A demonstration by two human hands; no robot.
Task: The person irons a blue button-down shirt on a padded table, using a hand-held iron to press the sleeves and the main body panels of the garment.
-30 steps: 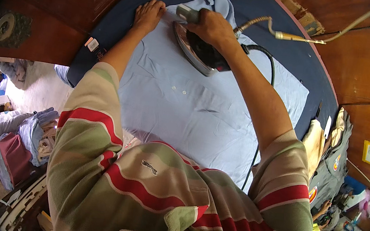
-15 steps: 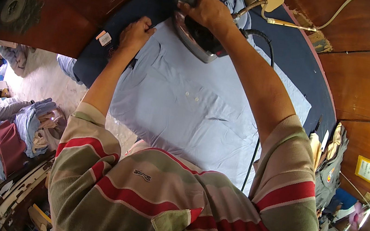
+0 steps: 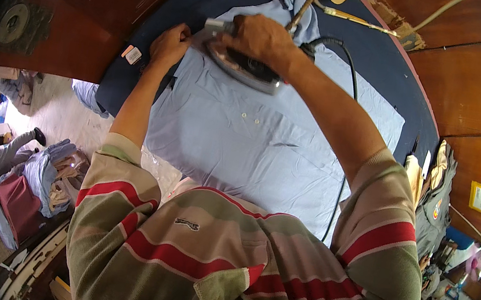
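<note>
Head view: our right hand [image 3: 262, 39] gripped the iron [image 3: 239, 68], its body directly beneath, over the light-blue garment [image 3: 241, 144]; our left hand [image 3: 169, 46], just left of the iron, pinched the garment's edge.

Dark navy table [image 3: 380, 59], pale blue garment [image 3: 251, 157] spread across it, small orange-and-white tag [image 3: 132, 55] near left edge
</note>
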